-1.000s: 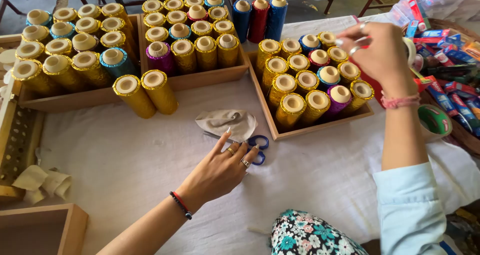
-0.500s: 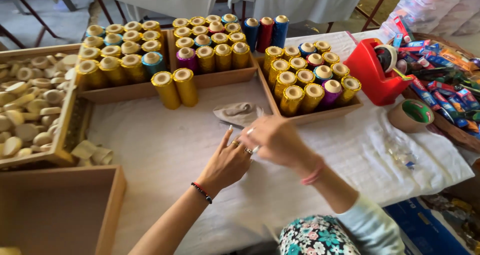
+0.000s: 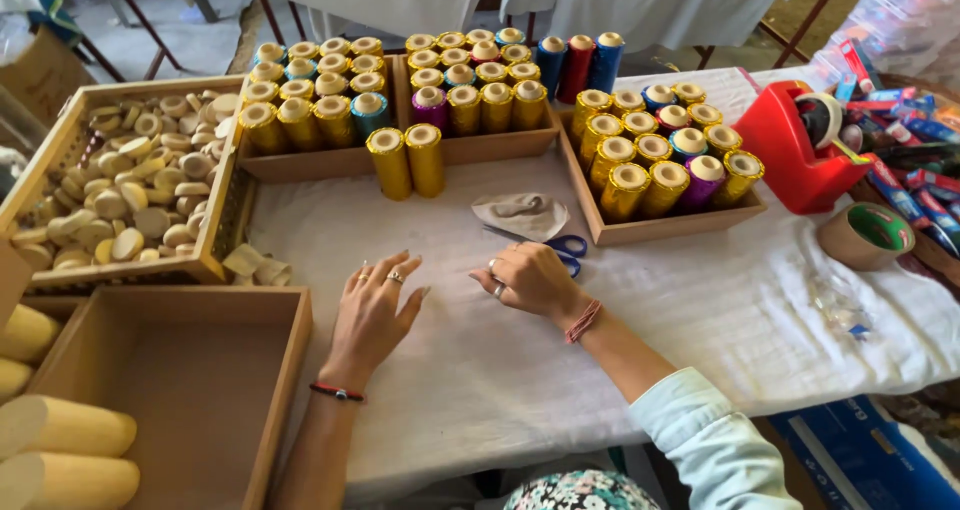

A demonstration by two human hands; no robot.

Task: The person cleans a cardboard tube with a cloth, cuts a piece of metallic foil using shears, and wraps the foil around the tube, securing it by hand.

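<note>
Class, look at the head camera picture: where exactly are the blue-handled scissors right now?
The scissors lie on the white tablecloth near the centre, just beyond the right hand, beside a grey scrap of cloth.

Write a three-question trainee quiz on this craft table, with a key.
1. True or false: the right hand rests on the white tablecloth right beside the blue-handled scissors.
2. What colour is the plastic tape dispenser at the table's right side?
A) green B) red C) yellow
3. Fill in: the two gold foil-wrapped spools lying outside the trays are in front of the ___ wooden tray.

Key:
1. True
2. B
3. Middle; the left hand lies flat below them, holding nothing.
</note>
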